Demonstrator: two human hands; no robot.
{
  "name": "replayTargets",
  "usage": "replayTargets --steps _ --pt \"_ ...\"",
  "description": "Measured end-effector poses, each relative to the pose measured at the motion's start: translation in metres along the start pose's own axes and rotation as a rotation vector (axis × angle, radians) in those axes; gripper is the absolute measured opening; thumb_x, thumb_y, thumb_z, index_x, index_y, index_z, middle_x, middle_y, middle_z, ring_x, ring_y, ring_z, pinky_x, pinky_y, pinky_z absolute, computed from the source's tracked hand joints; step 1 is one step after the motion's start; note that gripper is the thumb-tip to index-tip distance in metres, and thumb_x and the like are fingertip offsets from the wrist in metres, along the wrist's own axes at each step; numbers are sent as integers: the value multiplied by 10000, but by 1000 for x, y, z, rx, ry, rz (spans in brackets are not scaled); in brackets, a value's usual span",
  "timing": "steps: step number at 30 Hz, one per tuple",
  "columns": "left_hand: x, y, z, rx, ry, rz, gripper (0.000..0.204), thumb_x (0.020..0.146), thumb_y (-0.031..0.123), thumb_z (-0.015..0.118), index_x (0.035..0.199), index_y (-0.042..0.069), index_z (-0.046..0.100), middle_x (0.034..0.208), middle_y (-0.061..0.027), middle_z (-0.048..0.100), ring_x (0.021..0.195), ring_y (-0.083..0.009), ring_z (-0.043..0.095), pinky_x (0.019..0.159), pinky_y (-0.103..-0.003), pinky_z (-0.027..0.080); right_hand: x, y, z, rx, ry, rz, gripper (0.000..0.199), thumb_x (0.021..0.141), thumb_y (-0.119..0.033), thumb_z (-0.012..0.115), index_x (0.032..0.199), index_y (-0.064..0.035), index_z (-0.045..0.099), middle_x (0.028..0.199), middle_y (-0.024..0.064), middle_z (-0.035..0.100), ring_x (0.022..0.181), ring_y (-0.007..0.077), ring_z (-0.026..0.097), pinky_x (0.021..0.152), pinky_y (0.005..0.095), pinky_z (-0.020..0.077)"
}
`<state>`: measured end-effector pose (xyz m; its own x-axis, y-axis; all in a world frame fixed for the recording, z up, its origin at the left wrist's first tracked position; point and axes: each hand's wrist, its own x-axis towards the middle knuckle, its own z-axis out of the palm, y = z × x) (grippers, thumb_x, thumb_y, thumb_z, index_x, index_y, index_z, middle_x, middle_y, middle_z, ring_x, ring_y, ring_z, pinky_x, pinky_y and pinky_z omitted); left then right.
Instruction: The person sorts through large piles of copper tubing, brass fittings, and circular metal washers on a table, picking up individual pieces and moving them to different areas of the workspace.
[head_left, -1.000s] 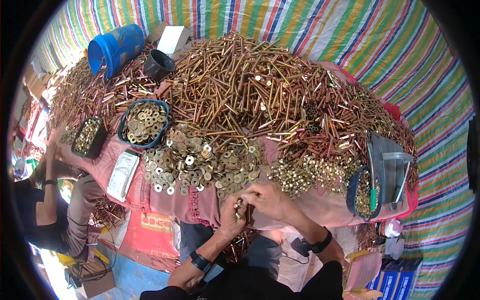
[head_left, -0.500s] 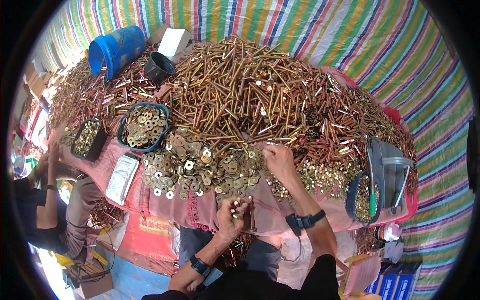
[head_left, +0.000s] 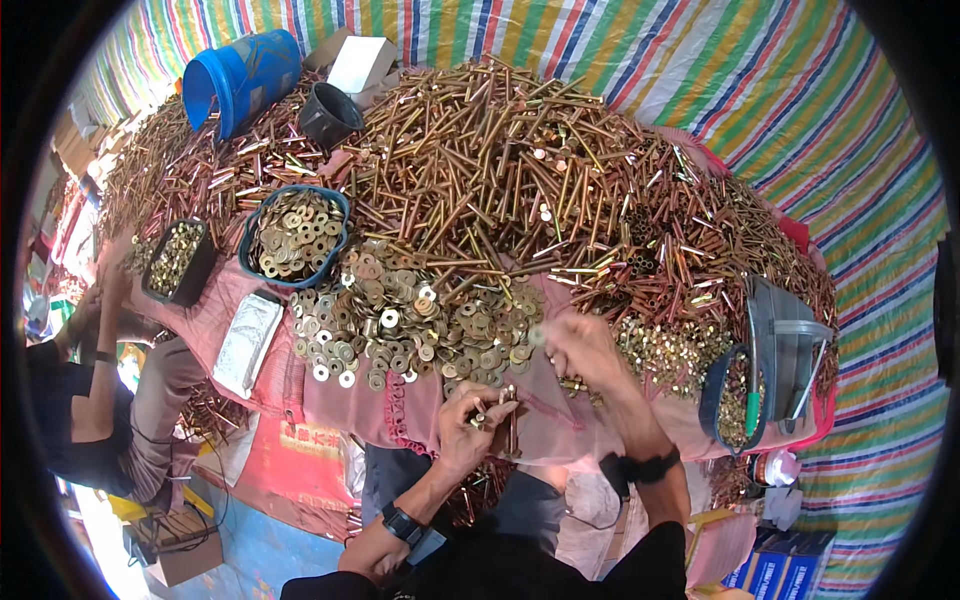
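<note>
My left hand, low at the cloth's near edge, is closed round several brassy metal bolts; one long bolt stands upright by its fingertips. To its right, my right hand is smeared by motion, its fingers drawn together. A pale round washer shows at those fingertips, blurred. Left of the right hand spreads a heap of loose washers. Small brassy nuts lie to its right. Beyond both hands rises a large pile of long brassy bolts.
A basin of washers and a silver package are at left. A black tray holds nuts near another person. A blue bucket and black cup sit behind. At right stands a grey scoop.
My right hand has drawn back from the bolt pile's near edge, nearer and to the right, with a washer at its fingertips. My left hand has risen slightly, still holding bolts.
</note>
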<state>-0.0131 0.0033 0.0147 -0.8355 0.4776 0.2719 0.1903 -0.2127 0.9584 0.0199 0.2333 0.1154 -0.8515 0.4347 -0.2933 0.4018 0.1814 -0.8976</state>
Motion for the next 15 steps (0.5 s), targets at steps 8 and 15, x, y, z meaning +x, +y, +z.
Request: replayTargets --steps 8,15 --pt "-2 7 -1 60 -18 111 206 874 -17 833 1058 -8 740 1048 -134 740 945 -238 703 817 -337 554 -65 -8 53 7 -122 -93 372 1028 -346 714 928 12 736 668 12 657 564 52 604 476 247 448" --pt "-9 -3 -1 102 -40 36 223 924 -66 722 1129 21 727 1037 -126 773 913 -207 752 800 -322 584 -58 13 41 -227 157 -226 279 998 -258 713 988 16 760 827 105 757 703 160 704 637 331 553"
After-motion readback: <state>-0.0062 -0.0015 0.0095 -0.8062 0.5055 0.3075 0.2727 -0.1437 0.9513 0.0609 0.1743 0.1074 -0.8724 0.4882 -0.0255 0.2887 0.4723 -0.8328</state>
